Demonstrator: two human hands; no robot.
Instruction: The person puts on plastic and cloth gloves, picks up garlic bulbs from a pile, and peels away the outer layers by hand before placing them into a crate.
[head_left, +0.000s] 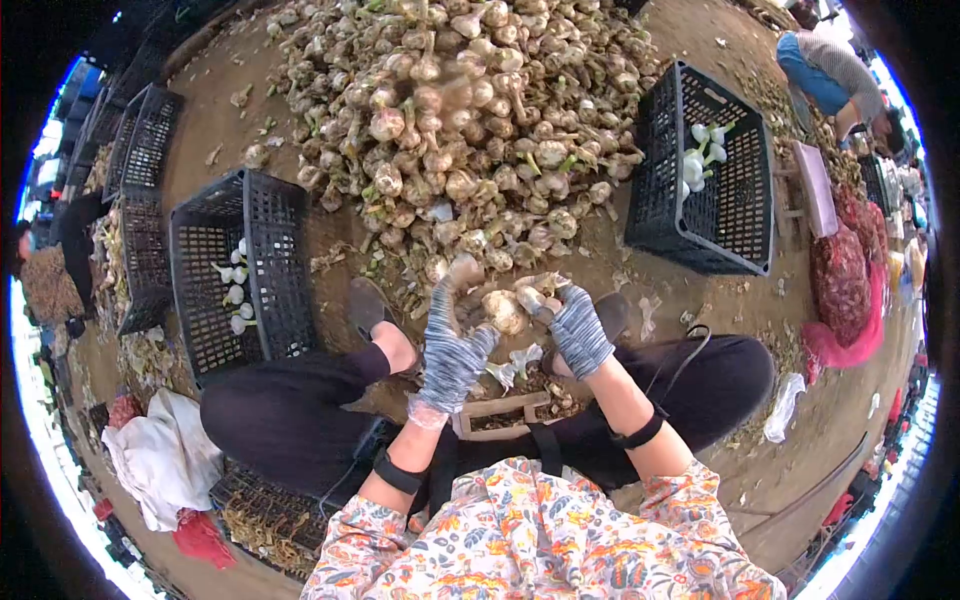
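Note:
Between my hands is a dirt-covered garlic bulb (503, 312), above the ground in front of my lap. My right hand (578, 325), in a striped grey fingerless-style glove, is closed with its thumb and fingers on the bulb's right side. What lies deeper in that grip is hidden. My left hand (452, 345), in a matching glove, is beside the bulb on the left, its thumb apart from its outstretched fingers. White peeled garlic (517, 365) lies just below the hands, near a small wooden frame (500, 416) at my lap.
A large heap of unpeeled garlic (450, 130) spreads ahead. Black plastic crates, one left (245, 270) and one right (705, 170), hold several white bulbs. A red mesh sack (848, 270) lies at right, a white cloth sack (165, 455) at left. Another person (830, 75) bends at far right.

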